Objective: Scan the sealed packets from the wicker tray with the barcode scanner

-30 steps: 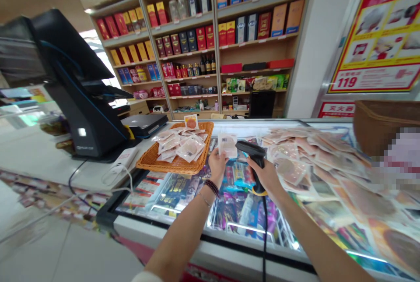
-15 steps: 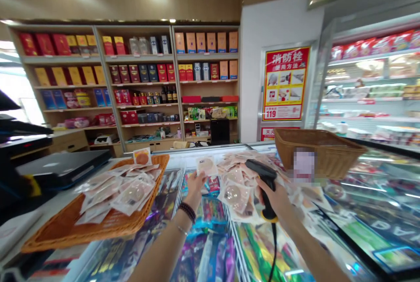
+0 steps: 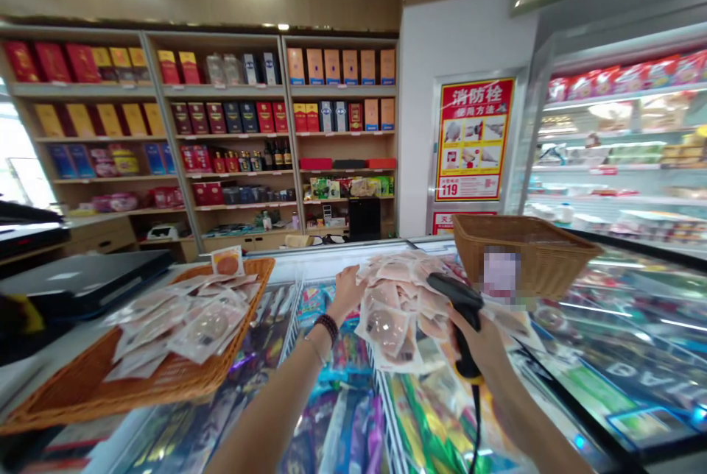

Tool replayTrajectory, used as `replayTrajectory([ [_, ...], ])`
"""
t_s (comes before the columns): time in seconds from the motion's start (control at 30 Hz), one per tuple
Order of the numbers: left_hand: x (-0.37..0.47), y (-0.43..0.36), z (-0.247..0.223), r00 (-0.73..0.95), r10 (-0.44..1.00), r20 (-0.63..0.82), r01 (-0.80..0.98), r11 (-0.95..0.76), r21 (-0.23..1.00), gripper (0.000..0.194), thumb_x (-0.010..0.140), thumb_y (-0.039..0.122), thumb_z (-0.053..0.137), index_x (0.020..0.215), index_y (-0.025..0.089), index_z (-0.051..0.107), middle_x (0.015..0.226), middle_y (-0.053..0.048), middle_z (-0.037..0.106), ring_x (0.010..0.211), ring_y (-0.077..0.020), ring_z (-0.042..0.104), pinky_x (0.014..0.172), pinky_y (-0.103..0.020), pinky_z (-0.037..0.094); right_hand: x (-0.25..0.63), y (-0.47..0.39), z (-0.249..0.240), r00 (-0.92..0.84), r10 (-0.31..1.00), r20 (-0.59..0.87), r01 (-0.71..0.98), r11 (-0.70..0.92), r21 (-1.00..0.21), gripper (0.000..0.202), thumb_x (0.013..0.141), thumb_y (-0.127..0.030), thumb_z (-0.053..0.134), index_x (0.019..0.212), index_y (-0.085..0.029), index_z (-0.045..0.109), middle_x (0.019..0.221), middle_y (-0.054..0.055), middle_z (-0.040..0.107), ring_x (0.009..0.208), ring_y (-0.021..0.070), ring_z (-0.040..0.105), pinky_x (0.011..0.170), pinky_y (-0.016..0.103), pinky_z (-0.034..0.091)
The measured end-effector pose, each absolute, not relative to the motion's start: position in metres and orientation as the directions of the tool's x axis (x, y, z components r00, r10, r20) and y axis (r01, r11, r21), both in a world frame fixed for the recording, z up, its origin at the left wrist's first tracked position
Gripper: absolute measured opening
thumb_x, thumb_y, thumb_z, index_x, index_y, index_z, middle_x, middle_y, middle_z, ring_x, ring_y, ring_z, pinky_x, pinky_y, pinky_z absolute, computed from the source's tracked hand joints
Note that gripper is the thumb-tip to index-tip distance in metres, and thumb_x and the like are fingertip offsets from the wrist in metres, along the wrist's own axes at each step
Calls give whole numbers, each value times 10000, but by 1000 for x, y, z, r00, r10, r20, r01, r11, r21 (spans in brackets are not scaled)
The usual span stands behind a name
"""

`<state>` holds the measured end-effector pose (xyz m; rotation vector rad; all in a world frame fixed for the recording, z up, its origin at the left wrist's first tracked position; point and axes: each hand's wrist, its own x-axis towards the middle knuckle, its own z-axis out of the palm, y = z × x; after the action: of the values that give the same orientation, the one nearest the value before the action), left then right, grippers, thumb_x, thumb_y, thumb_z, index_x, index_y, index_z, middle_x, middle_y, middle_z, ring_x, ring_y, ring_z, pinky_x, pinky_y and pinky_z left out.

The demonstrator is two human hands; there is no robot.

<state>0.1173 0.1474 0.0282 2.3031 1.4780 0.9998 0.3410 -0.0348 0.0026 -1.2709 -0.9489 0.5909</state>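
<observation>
My left hand (image 3: 345,290) reaches across the glass freezer lid (image 3: 607,356) and touches the left edge of a pile of clear vacuum packets (image 3: 395,312). Whether its fingers grip a packet I cannot tell. A dark bead bracelet sits on that wrist. To the right of the pile, my right hand (image 3: 486,345) is closed around the handle of a black barcode scanner (image 3: 461,294). The scanner's head points left over the pile, and its cable hangs down from the yellow base.
A flat wicker tray (image 3: 243,356) with several more packets lies at the left. A deep wicker basket (image 3: 552,253) stands behind the pile. A closed laptop (image 3: 82,279) sits far left. Shelves of boxes (image 3: 232,121) and a red poster (image 3: 472,139) fill the back; a chiller cabinet (image 3: 624,150) is at the right.
The view swung right and away from the till. My left hand, which held one packet up before the scanner, has moved right onto the pile. The scanner has dropped slightly lower.
</observation>
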Motion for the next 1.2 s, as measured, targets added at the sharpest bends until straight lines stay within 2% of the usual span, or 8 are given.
replayTrajectory([
  [0.3,-40,120,44,173,857,486,747,-436,502,377,916,237,632,1269,135,718,1335,-166,710,1258,-290,661,1115,-414,487,262,0,24,373,895,246,12,260,-965,523,643,-675,811,566,-224,557,417,0,543,342,133,474,352,264,386],
  [0.47,-131,99,58,78,878,472,874,-288,391,405,908,182,598,1301,166,692,1319,-141,723,1285,-288,640,1135,-420,460,204,20,24,267,928,259,-60,284,-957,490,661,-637,826,619,-209,592,457,4,581,355,131,498,363,260,410],
  [0.6,-184,81,55,-58,928,368,965,-43,260,504,864,200,675,1360,125,635,1351,-194,691,1289,-323,630,1121,-426,444,159,28,18,187,956,226,-120,250,-961,478,655,-617,841,621,-221,576,451,-15,569,351,123,493,357,253,413],
  [0.7,-204,74,42,-138,944,298,979,85,186,582,830,265,752,1371,113,603,1367,-222,663,1300,-338,616,1106,-406,433,131,29,9,117,975,191,-148,207,-967,492,638,-633,840,609,-225,566,433,-19,554,342,125,489,348,254,412],
  [0.83,-209,73,24,-193,962,194,970,158,183,556,794,283,803,1288,102,624,1299,-229,681,1231,-330,652,1038,-371,461,113,27,-6,55,981,186,-118,191,-974,501,637,-638,834,602,-222,557,446,-20,553,337,114,482,340,244,395],
  [1.0,-205,75,19,-217,943,251,973,189,130,664,734,320,863,1290,78,592,1368,-270,628,1373,-391,540,1124,-435,395,115,25,-12,93,982,162,-58,168,-984,496,649,-650,809,616,-231,547,469,-7,561,363,132,507,342,253,410],
  [1.1,-206,73,19,-233,948,215,960,190,205,666,744,293,864,1294,53,577,1346,-270,647,1305,-355,610,1067,-371,444,119,22,-11,119,980,159,-36,165,-986,493,660,-661,793,617,-235,549,479,3,568,378,145,517,348,266,422],
  [1.2,-208,70,18,-249,950,190,945,195,263,563,806,320,816,1255,53,603,1264,-262,699,1202,-338,679,966,-349,495,121,19,-9,117,980,161,-29,165,-986,472,666,-649,798,635,-238,567,487,11,583,390,156,522,356,279,423],
])
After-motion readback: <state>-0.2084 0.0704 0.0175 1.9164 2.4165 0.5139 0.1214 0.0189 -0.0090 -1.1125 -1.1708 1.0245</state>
